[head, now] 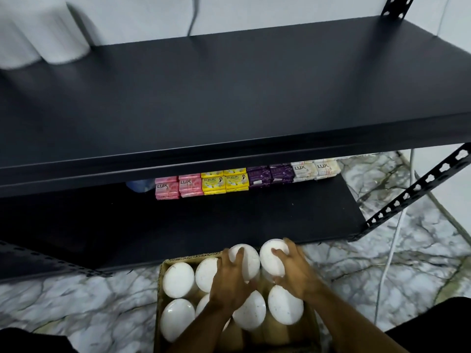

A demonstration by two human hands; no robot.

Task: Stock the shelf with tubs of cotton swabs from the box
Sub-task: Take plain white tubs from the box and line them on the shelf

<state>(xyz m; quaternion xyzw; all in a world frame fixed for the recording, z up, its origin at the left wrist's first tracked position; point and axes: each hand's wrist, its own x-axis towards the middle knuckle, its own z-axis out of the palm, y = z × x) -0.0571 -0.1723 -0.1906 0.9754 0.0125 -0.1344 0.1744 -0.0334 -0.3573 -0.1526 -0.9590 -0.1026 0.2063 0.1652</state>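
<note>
We curl our left hand and right hand around one upright tub each, lids up, fingers draped over them, above the box.

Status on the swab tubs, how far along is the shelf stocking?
Early. Done: blurred white containers stand at the upper shelf's far left; whether they are swab tubs is unclear. In hand: the left hand grips one tub, the right hand another, both raised above the box. Left: several tubs remain in the box.
</note>
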